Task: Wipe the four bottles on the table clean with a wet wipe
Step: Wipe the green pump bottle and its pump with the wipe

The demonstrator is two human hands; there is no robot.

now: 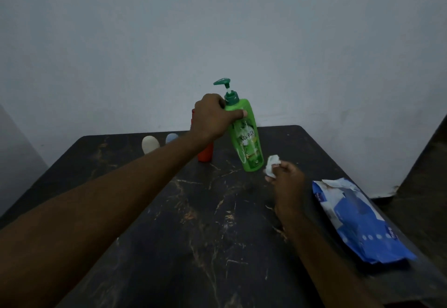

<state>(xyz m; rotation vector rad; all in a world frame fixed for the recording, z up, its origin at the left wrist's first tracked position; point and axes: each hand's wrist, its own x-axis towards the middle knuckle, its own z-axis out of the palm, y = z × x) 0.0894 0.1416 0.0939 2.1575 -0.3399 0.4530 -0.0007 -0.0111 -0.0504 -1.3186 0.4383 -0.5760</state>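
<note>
Left arm [96, 199] out, left hand [210, 119] grips the tilted green bottle [246, 143] up top; right hand [287, 182] pinches the wipe [272, 165]. Probably best wiping downward, rotating.

Left hand [210, 119] grips the tilted green pump bottle [246, 136] — right hand [286, 182] pinches a crumpled wet wipe [272, 164] just right of it.

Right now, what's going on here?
A person's left grip holds a tall green plastic pump bottle by its shoulder, tilted over the dark scratched table. The right grip pinches a crumpled white wet wipe beside the bottle's base. A red bottle, a white bottle and a pale blue bottle stand behind; a blue wipes pack lies right.
</note>
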